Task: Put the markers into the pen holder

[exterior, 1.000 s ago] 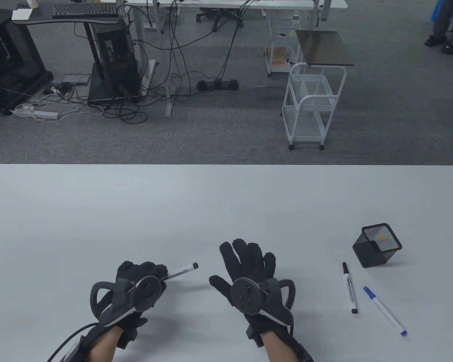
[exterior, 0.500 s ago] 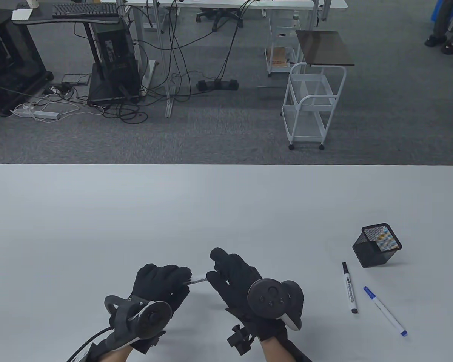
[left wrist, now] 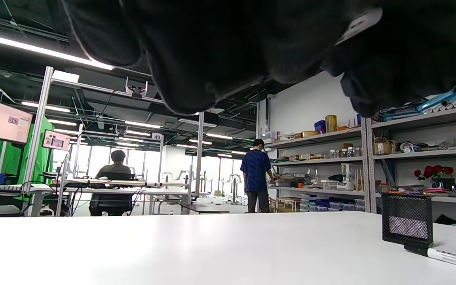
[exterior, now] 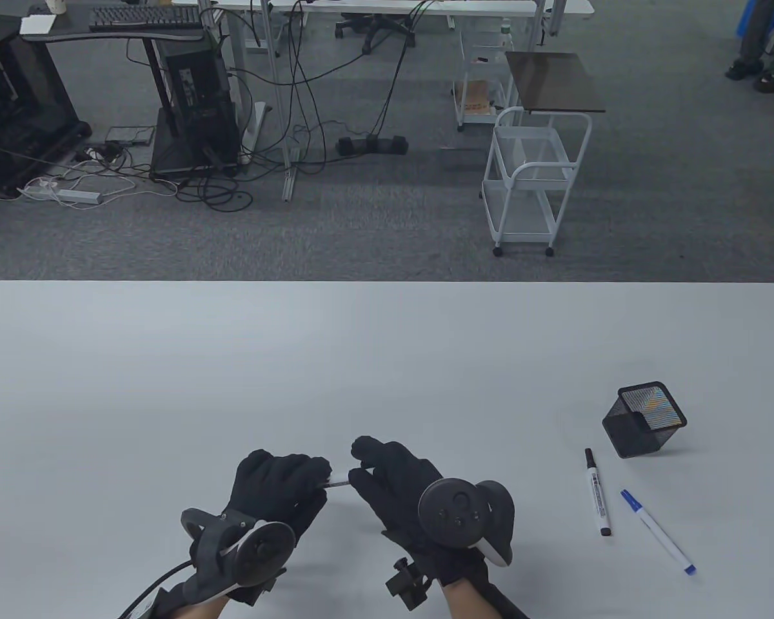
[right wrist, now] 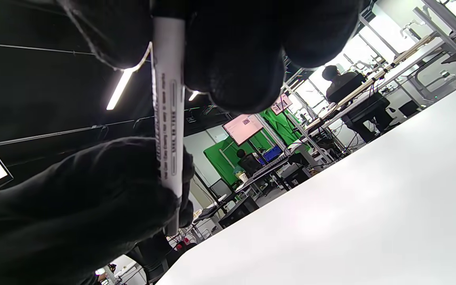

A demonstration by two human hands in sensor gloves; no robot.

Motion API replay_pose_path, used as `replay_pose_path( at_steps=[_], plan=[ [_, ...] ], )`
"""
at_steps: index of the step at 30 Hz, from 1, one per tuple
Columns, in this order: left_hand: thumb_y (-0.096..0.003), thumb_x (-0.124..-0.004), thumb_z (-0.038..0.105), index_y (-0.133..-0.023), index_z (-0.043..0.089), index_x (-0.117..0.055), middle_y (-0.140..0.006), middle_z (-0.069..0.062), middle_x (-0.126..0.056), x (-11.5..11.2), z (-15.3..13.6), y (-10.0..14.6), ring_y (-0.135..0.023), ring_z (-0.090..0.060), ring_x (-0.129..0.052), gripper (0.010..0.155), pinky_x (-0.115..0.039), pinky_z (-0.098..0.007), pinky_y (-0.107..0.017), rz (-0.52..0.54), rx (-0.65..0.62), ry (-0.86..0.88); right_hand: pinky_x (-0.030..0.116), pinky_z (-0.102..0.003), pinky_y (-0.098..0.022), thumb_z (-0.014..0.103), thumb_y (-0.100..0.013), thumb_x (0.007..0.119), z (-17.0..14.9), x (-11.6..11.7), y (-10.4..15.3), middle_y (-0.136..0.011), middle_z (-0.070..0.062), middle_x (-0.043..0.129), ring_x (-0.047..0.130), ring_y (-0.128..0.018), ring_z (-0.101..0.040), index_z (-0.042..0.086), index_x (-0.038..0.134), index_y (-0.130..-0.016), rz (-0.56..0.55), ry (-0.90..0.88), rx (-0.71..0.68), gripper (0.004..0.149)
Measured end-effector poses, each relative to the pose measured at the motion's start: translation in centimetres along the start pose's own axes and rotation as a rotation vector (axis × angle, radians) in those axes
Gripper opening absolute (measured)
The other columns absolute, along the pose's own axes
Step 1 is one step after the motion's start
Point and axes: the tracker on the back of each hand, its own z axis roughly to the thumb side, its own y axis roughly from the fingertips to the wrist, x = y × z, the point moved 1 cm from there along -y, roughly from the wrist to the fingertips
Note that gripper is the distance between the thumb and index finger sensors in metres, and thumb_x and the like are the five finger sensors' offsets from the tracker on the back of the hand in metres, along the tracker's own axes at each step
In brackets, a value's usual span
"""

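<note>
A white marker is held between both hands near the table's front middle. My left hand grips one end and my right hand grips the other. The right wrist view shows its white printed barrel between the gloved fingers of both hands. A black mesh pen holder stands at the right, also in the left wrist view. A black-capped white marker and a blue-capped pen lie in front of the holder.
The white table ends at its far edge, with grey carpet beyond it. A white wire trolley and desks with cables stand on the floor behind.
My right hand turned and came left to take the free end of the marker. My left hand moved right with it. In the last half second both hands barely moved.
</note>
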Motion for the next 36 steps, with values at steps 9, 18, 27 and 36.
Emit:
replay_pose_path(
  at_steps=[9,18,27,36],
  plan=[
    [-0.0551,-0.08,0.049,-0.102,0.041,-0.071,-0.101,0.009,-0.082,-0.2,-0.5,-0.3,-0.097,-0.018,-0.093,0.049,-0.066,-0.057,-0.084,-0.051,-0.017,-0.011,0.075,-0.046,-0.058,0.042,-0.061,0.072,0.1,0.5,-0.1,-0.068,-0.007,0.09,0.094,-0.043,-0.014,0.016,0.076,-0.095,0.013,0.039,0.001,0.043],
    [-0.0566,-0.077,0.05,-0.104,0.042,-0.071,-0.105,0.008,-0.08,0.2,-2.4,-0.7,-0.104,-0.023,-0.087,0.048,-0.063,-0.061,-0.084,-0.09,0.057,-0.166,0.071,-0.052,-0.063,0.033,-0.061,0.074,-0.9,-2.8,-0.7,-0.085,-0.014,0.084,0.095,-0.06,-0.021,0.018,0.07,-0.103,-0.024,0.289,0.091,0.044],
    [-0.0573,-0.065,0.061,-0.112,0.045,-0.061,-0.122,0.004,-0.067,0.6,-5.0,-0.9,-0.118,-0.035,-0.069,0.057,-0.047,-0.072,-0.084,-0.165,0.168,-0.22,0.064,-0.054,-0.069,0.031,-0.063,0.069,-8.8,-11.9,-1.3,-0.092,-0.013,0.077,0.089,-0.067,-0.023,0.021,0.064,-0.107,-0.147,0.636,0.54,0.045],
    [-0.0568,-0.064,0.062,-0.112,0.045,-0.061,-0.125,0.003,-0.063,0.5,-5.6,-1.0,-0.12,-0.039,-0.064,0.059,-0.041,-0.076,-0.083,-0.183,0.198,-0.206,0.058,-0.054,-0.072,0.031,-0.066,0.06,-15.4,-17.0,1.2,-0.098,-0.012,0.066,0.082,-0.074,-0.024,0.023,0.053,-0.111,-0.33,0.679,0.911,0.046]
  ],
)
